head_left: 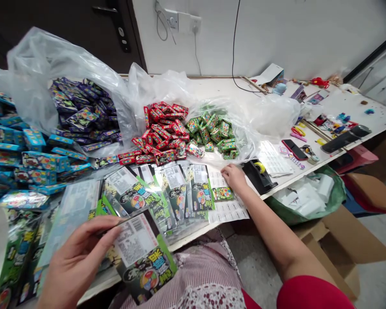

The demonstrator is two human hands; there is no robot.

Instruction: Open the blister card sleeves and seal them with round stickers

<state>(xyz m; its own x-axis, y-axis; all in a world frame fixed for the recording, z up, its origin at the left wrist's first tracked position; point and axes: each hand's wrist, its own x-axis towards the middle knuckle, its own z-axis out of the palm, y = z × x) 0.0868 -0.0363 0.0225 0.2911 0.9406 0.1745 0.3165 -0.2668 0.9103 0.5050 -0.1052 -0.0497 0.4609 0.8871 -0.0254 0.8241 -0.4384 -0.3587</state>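
Note:
My left hand (80, 253) pinches a printed plastic packet (144, 257) by its upper left edge, holding it over my lap. It has a black and green front with a white barcode label. My right hand (234, 177) rests at the right edge of a white sticker sheet (230, 212), its fingers bent together; what is between the fingertips is too small to make out. A small green patterned box (223, 193) lies on that sheet, just below the right fingers. Several matching packets (201, 191) lie overlapping along the table's front edge.
Piles of blue boxes (40, 161), purple boxes (83, 113), red boxes (164, 131) and green boxes (212, 131) stand behind, some in clear bags. Right of my arm are a tape dispenser (260, 174), more label sheets (273, 159) and a phone (294, 149). Below sits an open carton (334, 249).

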